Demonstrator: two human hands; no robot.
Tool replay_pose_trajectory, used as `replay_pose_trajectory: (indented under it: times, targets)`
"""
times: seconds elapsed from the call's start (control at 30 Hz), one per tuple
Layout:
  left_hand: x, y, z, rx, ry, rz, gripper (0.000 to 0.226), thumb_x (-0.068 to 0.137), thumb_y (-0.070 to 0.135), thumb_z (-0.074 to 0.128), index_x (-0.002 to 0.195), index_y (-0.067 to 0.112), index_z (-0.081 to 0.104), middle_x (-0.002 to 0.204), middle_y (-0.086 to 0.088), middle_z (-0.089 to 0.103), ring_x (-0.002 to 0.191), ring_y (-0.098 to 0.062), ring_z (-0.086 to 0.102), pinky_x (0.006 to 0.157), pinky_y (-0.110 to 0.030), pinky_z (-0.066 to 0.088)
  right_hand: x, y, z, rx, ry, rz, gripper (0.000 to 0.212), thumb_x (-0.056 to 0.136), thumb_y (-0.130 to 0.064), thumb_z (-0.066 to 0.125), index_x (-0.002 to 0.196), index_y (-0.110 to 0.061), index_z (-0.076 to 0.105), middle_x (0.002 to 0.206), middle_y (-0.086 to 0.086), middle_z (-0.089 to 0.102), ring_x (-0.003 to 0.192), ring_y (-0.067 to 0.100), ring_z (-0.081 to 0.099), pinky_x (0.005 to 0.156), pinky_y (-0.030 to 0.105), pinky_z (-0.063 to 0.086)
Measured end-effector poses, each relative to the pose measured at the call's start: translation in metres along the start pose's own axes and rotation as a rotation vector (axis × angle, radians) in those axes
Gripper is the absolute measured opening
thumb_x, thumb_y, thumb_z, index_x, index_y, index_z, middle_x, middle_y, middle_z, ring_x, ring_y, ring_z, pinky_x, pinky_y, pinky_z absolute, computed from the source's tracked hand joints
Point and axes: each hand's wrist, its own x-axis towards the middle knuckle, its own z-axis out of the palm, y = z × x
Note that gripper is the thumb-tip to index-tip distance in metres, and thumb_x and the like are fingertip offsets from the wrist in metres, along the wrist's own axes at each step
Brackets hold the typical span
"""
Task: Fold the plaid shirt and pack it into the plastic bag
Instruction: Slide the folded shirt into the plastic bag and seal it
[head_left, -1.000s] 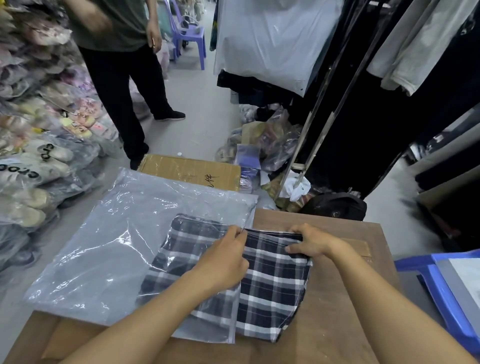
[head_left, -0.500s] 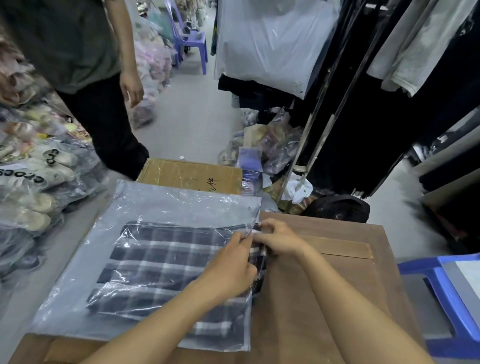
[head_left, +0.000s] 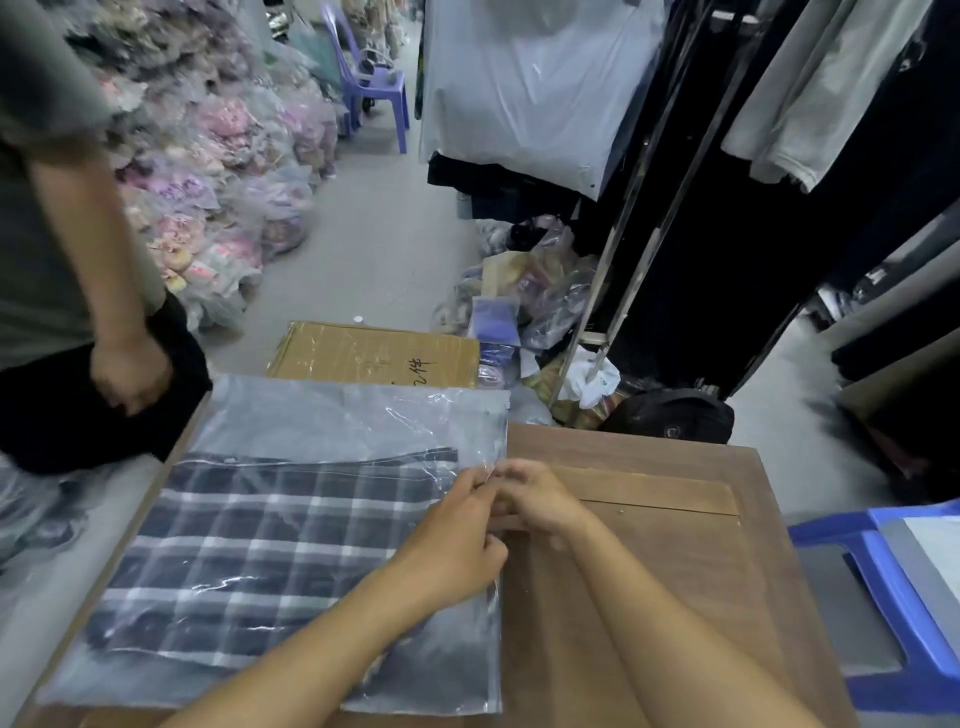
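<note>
A: Where is the shirt seen?

B: At lower left of the frame, flat inside the bag on the table.

A: How are the hands held?

B: The left hand and right hand are pinched together on the bag's open edge at centre, probably so the mouth can be sealed.

Head-worn, forward-down, close over table
</note>
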Motion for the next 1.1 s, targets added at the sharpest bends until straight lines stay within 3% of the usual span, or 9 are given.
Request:
replay_pose_trajectory:
  times: [0.07,0.17,0.27,0.4,0.57,0.67,0.8,0.93,1.1]
  targets:
    - [-0.002,-0.001,-0.002,-0.002,-0.007,0.009,0.051,0.084,0.017,0.047,0.135,0.016,0.045,0.123,0.007,0.038,0.107,-0.023,0.055,0.089,-0.042,0.049,0.008,-0.002,-0.018,0.056,0.173,0.031,0.010,0.098,-0.011,0.058,0.100,-0.007,0.066,0.090,0.013,0.071,0.063,0.016,0.070,0.060,0.026,0.061]
    - [-0.005,0.006,0.002,0.011,-0.072,0.026,0.052,0.085,0.022,0.048,0.136,0.011,0.044,0.123,0.008,0.037,0.107,-0.024,0.054,0.088,-0.045,0.050,0.019,-0.009,-0.032,0.058,0.369,0.023,0.021,0.098,-0.027,0.060,0.104,-0.008,0.066,0.093,0.009,0.070,0.056,0.014,0.067,0.051,0.024,0.057]
    - [-0.002,0.011,0.009,0.023,-0.100,0.056,0.060,0.086,0.026,0.049,0.144,0.018,0.037,0.129,0.009,0.036,0.113,-0.023,0.052,0.086,-0.040,0.049,0.023,-0.016,-0.031,0.031,0.347,0.027,0.024,0.099,-0.036,0.056,0.098,-0.013,0.066,0.086,0.006,0.068,0.050,0.012,0.061,0.048,0.022,0.054]
    - [0.009,0.013,0.006,0.015,-0.134,0.090,0.063,0.097,0.038,0.050,0.154,0.023,0.026,0.152,0.000,0.038,0.141,-0.022,0.034,0.114,-0.037,0.032,0.024,-0.022,-0.033,0.152,0.312,0.004,0.016,0.100,-0.024,0.055,0.091,-0.014,0.063,0.074,0.002,0.059,0.045,0.008,0.046,0.048,0.020,0.042]
    - [0.046,0.012,-0.018,0.034,0.081,0.095,0.034,0.100,0.027,0.044,0.131,0.024,0.057,0.117,-0.008,0.069,0.105,-0.029,0.063,0.089,-0.040,0.051,0.026,-0.023,-0.036,0.133,0.282,-0.066,0.010,0.098,-0.011,0.058,0.090,-0.015,0.060,0.072,0.001,0.058,0.042,0.004,0.047,0.042,0.016,0.041]
    - [0.081,0.010,-0.034,0.139,0.235,0.088,0.033,0.099,0.021,0.044,0.127,0.021,0.060,0.126,-0.005,0.062,0.116,-0.029,0.054,0.093,-0.045,0.048,0.024,-0.024,-0.038,0.056,0.267,-0.165,0.010,0.097,-0.007,0.060,0.092,-0.015,0.059,0.073,0.002,0.059,0.044,0.002,0.051,0.042,0.015,0.040]
    - [0.120,0.012,-0.049,0.213,0.163,0.113,0.040,0.102,0.025,0.045,0.141,0.018,0.048,0.140,-0.003,0.055,0.130,-0.028,0.041,0.107,-0.046,0.034,0.023,-0.020,-0.042,-0.088,0.239,-0.301,0.013,0.096,-0.007,0.061,0.089,-0.017,0.058,0.058,-0.010,0.057,0.045,0.000,0.044,0.051,0.018,0.037]
    - [0.135,0.010,-0.057,0.062,0.090,0.148,0.011,0.097,0.024,0.058,0.094,0.020,0.067,0.089,0.001,0.068,0.090,-0.022,0.060,0.086,-0.037,0.046,0.019,-0.018,-0.047,-0.064,0.245,-0.291,0.007,0.094,-0.012,0.065,0.090,-0.015,0.060,0.048,-0.016,0.056,0.047,-0.002,0.046,0.059,0.021,0.038]
    - [0.136,0.010,-0.055,-0.026,0.086,0.191,0.012,0.096,0.018,0.060,0.086,0.017,0.067,0.068,0.012,0.057,0.064,-0.006,0.050,0.067,-0.027,0.038,0.015,-0.027,-0.044,0.003,0.332,-0.366,0.018,0.092,-0.030,0.069,0.082,-0.015,0.067,0.067,0.002,0.060,0.068,0.017,0.053,0.067,0.031,0.044]
